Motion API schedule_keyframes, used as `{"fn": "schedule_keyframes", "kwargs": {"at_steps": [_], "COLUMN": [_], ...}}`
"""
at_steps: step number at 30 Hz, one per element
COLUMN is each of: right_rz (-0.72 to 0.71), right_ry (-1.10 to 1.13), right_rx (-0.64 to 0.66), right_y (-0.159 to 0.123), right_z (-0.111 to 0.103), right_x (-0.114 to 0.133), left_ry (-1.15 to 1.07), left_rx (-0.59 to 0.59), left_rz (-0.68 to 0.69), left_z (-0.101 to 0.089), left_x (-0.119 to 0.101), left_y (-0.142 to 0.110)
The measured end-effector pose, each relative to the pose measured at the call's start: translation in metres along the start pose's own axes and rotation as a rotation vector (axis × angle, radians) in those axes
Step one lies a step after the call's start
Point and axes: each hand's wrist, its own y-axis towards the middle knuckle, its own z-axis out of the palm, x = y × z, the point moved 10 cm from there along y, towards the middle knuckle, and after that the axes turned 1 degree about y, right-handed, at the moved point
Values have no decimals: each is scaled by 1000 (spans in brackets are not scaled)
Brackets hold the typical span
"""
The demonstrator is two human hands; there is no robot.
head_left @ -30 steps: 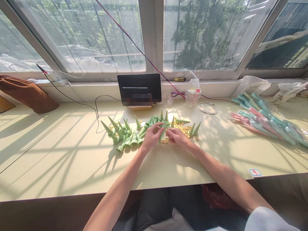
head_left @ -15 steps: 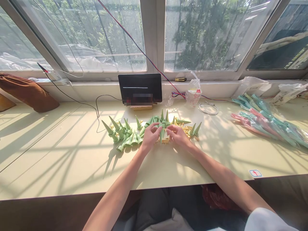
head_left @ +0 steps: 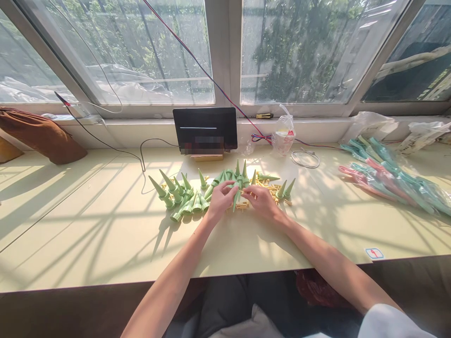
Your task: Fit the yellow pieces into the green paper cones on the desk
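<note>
My left hand (head_left: 221,201) is closed on a green cone-shaped spike (head_left: 235,203), its tip pointing down towards me. From the right, my right hand (head_left: 262,199) meets it with thumb and fingers pinched on a small yellow plastic piece (head_left: 242,192) at the spike's side. The fingers partly cover both parts. Several more green spikes (head_left: 196,204) stand or lie left of my hands, with others behind them. A small pile of yellow pieces (head_left: 242,205) lies just below my fingers, and more are scattered to the right.
A black tablet (head_left: 206,127) leans on a stand at the back. Beside it are a bagged cup (head_left: 283,136) and a coiled cable (head_left: 305,159). Pink and teal bagged items (head_left: 391,178) lie at right, a brown bag (head_left: 42,136) at left. The table edge runs in front of me.
My right hand has shifted slightly, bringing the yellow piece against the green spike. The spike's tip has tilted a little to the left. The surrounding parts look the same.
</note>
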Motion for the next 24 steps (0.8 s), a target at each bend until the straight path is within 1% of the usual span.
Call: {"fn": "schedule_keyframes", "kwargs": {"at_steps": [4, 8, 12, 16, 20, 24], "right_rz": [9, 75, 243, 426, 507, 583], "right_ry": [0, 65, 254, 439, 566, 721], "right_rx": [3, 28, 66, 126, 181, 234], "right_y": [0, 0, -3, -8, -10, -13], "right_z": [0, 0, 2, 10, 17, 24], "right_x": [0, 3, -3, -14, -21, -26], "left_ry": [41, 92, 105, 106, 105, 92], "left_rx": [17, 35, 54, 68, 82, 103], "left_rz": [48, 111, 151, 154, 139, 154], "left_z": [1, 2, 4, 5, 7, 9], "left_x": [-3, -8, -11, -12, -12, -14], "left_y": [1, 0, 0, 0, 0, -2]}}
